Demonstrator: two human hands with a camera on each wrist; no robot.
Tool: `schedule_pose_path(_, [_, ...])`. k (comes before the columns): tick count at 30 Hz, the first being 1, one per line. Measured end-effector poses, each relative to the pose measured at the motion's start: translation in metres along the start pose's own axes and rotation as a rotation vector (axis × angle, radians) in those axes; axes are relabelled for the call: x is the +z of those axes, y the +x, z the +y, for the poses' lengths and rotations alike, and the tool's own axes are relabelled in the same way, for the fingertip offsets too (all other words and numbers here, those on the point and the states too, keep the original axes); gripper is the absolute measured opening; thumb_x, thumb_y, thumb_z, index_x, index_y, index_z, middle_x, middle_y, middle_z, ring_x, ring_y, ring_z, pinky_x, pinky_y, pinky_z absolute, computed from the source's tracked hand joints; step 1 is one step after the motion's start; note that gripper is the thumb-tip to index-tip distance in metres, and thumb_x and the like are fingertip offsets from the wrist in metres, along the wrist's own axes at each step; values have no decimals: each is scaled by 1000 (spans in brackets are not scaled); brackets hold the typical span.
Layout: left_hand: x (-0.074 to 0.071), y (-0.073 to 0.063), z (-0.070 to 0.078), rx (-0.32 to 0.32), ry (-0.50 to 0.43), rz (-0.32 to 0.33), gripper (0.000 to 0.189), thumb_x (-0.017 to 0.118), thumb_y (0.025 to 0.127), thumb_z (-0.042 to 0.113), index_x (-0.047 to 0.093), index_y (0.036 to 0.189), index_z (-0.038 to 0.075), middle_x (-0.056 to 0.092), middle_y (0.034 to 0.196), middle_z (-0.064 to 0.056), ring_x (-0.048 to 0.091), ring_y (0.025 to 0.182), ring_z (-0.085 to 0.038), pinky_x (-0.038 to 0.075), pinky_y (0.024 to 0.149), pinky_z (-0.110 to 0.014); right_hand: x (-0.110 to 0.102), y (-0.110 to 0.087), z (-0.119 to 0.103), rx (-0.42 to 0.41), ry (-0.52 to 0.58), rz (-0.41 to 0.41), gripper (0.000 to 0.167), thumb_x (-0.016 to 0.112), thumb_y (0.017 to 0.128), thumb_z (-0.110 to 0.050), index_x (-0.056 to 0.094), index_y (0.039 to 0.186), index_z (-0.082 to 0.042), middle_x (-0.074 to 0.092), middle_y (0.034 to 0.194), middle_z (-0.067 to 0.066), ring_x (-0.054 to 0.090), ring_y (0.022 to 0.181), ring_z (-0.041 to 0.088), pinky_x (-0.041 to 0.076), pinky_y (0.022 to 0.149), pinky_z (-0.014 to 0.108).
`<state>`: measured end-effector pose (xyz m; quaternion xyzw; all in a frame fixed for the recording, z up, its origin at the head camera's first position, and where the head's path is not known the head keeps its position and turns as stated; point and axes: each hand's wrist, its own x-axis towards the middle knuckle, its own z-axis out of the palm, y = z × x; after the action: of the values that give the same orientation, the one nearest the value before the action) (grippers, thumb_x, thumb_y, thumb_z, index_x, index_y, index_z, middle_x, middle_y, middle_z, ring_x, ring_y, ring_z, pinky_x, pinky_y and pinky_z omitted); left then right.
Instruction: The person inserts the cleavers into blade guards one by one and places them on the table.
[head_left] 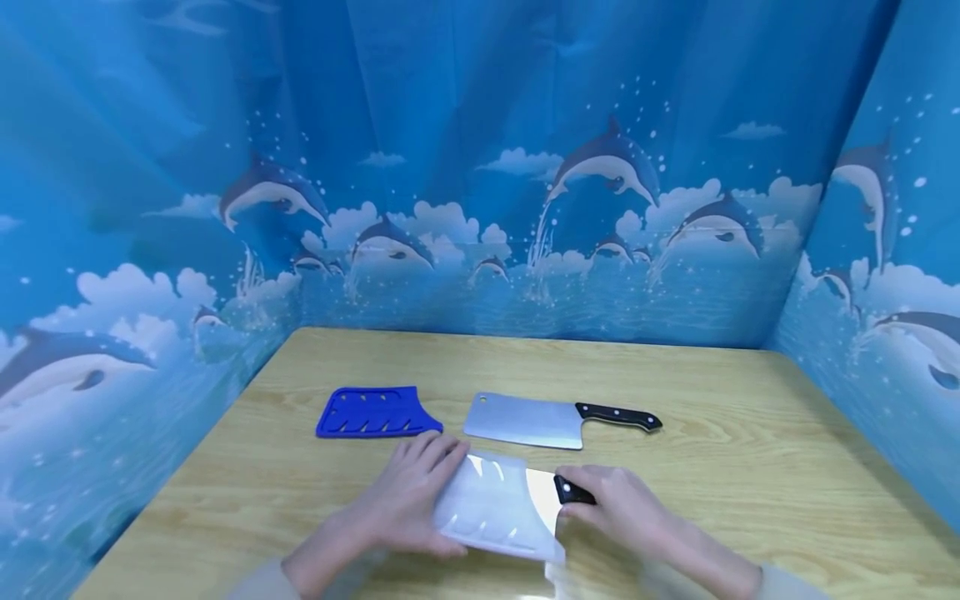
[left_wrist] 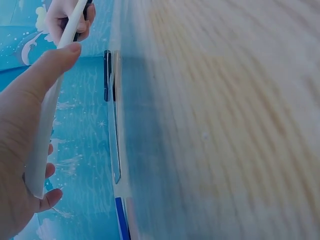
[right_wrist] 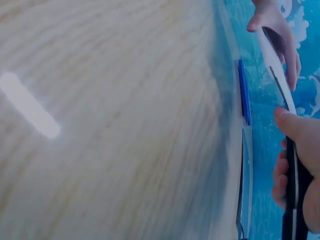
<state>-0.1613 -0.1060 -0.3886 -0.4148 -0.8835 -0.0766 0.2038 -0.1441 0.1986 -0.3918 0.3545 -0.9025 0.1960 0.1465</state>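
In the head view, a white blade cover (head_left: 487, 510) encloses most of a cleaver (head_left: 544, 493), whose bare heel shows to the right of it. My left hand (head_left: 411, 502) holds the cover by its left end, thumb on one face and fingers on the other in the left wrist view. The cleaver's black riveted handle (right_wrist: 296, 175) is in the grip of my right hand (head_left: 617, 507). Just beyond the hands, a second cleaver (head_left: 525, 420) lies flat on the table, its black handle to the right. Left of that lies a blue blade cover (head_left: 375, 413) with slots.
The light wood table (head_left: 720, 417) runs up to a blue dolphin-print curtain (head_left: 465, 167) at the back and both sides. Both wrist views show the held cover and cleaver raised off the tabletop.
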Motion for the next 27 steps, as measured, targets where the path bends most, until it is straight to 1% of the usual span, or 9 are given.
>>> schedule_pose_path(5, [3, 3, -3, 28, 81, 41, 111, 71, 49, 73, 45, 132, 3, 47, 122, -12, 42, 110, -30, 40, 83, -44, -1, 6, 5, 36, 69, -35, 34, 72, 79, -22, 65, 108, -5, 69, 95, 5, 64, 82, 14, 53, 67, 27])
schedule_pose_path(8, [3, 3, -5, 26, 118, 24, 112, 69, 50, 74, 45, 132, 2, 47, 121, -13, 43, 109, -30, 40, 83, -47, 0, 10, 6, 66, 83, -61, 32, 72, 79, -19, 65, 107, -5, 68, 98, 6, 64, 86, 17, 53, 71, 31])
schedule_pose_path(13, [3, 5, -8, 10, 164, -44, 112, 66, 53, 76, 42, 135, 4, 47, 123, -13, 43, 111, -31, 40, 86, -52, 5, 13, 10, 107, 69, -89, 30, 70, 80, -19, 64, 107, -7, 67, 100, 6, 63, 87, 20, 53, 74, 35])
schedule_pose_path(18, [6, 6, -10, -19, 161, -136, 112, 65, 56, 75, 38, 138, 3, 46, 126, -14, 43, 113, -32, 39, 89, -55, 14, 15, 17, 96, 12, -76, 32, 70, 81, -24, 63, 109, -9, 64, 99, 3, 61, 88, 18, 51, 74, 37])
schedule_pose_path(21, [8, 7, -12, -30, 164, -194, 111, 66, 58, 72, 38, 138, 2, 46, 128, -15, 43, 114, -32, 39, 89, -55, 19, 16, 21, 76, 37, -88, 33, 68, 83, -22, 63, 111, -6, 61, 99, 2, 59, 87, 16, 51, 73, 34])
schedule_pose_path(23, [10, 7, -14, -32, 170, -224, 109, 66, 58, 71, 39, 138, 2, 46, 129, -15, 43, 114, -31, 40, 89, -53, 23, 17, 23, 69, 70, -107, 33, 67, 84, -21, 62, 112, -4, 60, 100, 4, 57, 87, 17, 50, 74, 33])
schedule_pose_path(27, [12, 7, -18, -22, 172, -254, 107, 65, 59, 72, 41, 136, 2, 47, 128, -14, 44, 113, -30, 41, 86, -49, 28, 19, 26, 84, 117, -132, 34, 66, 85, -21, 62, 113, -2, 58, 101, 5, 55, 87, 17, 49, 73, 32])
